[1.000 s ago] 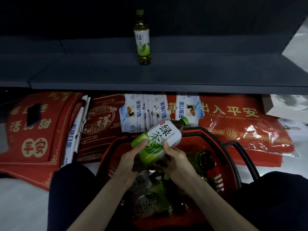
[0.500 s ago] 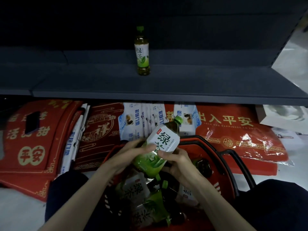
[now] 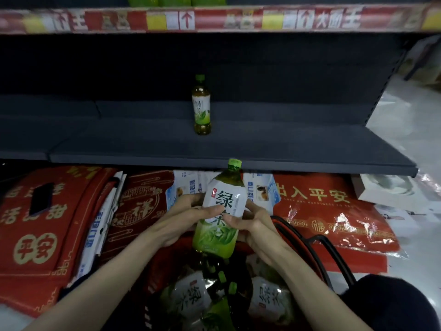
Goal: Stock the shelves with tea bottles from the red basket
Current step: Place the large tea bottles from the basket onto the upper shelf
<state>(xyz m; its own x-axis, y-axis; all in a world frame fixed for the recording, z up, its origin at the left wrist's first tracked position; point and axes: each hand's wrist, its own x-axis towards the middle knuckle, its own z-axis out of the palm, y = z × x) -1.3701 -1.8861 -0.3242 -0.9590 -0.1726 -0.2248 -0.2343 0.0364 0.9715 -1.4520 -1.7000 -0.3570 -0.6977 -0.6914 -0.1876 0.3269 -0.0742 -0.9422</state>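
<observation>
Both, L hand (image 3: pixel 183 218) + R hand (image 3: pixel 257 225), tipped btl (image 3: pixel 223 204) upright, higher.

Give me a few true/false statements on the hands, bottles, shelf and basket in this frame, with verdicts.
1. The left hand and right hand both grip the held bottle. True.
2. The cap of the held bottle is off. False: the green cap is on.
3. One shelf bottle stands upright on the shelf. True.
4. The basket is empty. False: more bottles lie in it.
</observation>
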